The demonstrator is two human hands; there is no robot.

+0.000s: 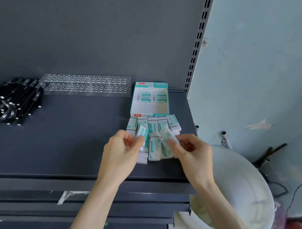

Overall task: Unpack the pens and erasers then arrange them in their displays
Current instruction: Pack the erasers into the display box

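Observation:
Several white erasers (153, 127) in teal sleeves lie in two rows on the grey shelf (71, 136), in front of an open white-and-teal eraser box (151, 99). My left hand (121, 152) pinches one eraser (142, 133) tilted above the left end of the rows. My right hand (190, 149) holds another eraser (168, 136) by its end over the near row. A heap of black pens (10, 102) sits at the far left. Beside it lies a clear acrylic pen holder (86, 85) with several rows of holes.
The shelf's right edge ends at a slotted upright (199, 35) against a pale wall. A white round bin (240, 188) stands below on the right. Lower shelves (100, 208) with a strip of clear tape step out under my forearms. Cables hang at the right.

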